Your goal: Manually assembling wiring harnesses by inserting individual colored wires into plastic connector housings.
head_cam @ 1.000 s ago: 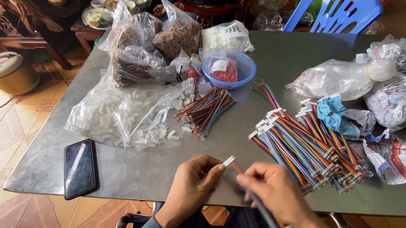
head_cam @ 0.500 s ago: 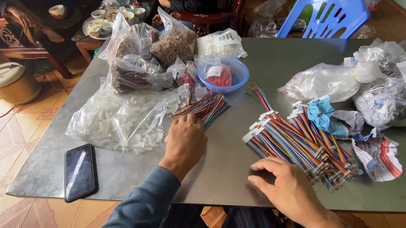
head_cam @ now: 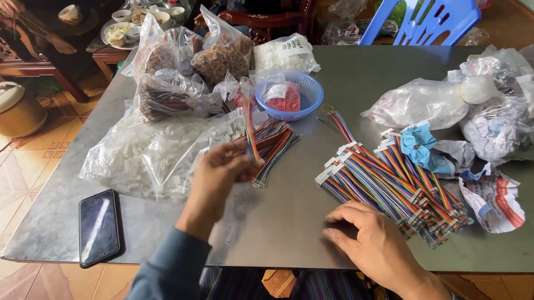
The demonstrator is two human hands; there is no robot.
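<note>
My left hand (head_cam: 222, 169) holds one multicoloured ribbon cable (head_cam: 250, 133) upright, lifted just above a small pile of loose cables (head_cam: 275, 143) in the middle of the grey table (head_cam: 286, 224). My right hand (head_cam: 374, 238) rests flat on the table, fingers spread, its fingertips touching the near end of a large stack of finished rainbow cables with white connectors (head_cam: 391, 182). A clear bag of white plastic connectors (head_cam: 152, 154) lies left of my left hand.
A black phone (head_cam: 99, 227) lies at the near left corner. A blue basket with red parts (head_cam: 289, 94), several filled plastic bags (head_cam: 191, 68), crumpled paper (head_cam: 492, 193) and more bags (head_cam: 511, 118) crowd the table's back and right. A blue chair (head_cam: 420, 16) stands behind.
My left hand reached out from in front of me to the loose cable pile and lifted one cable. My right hand lowered onto the table beside the big stack.
</note>
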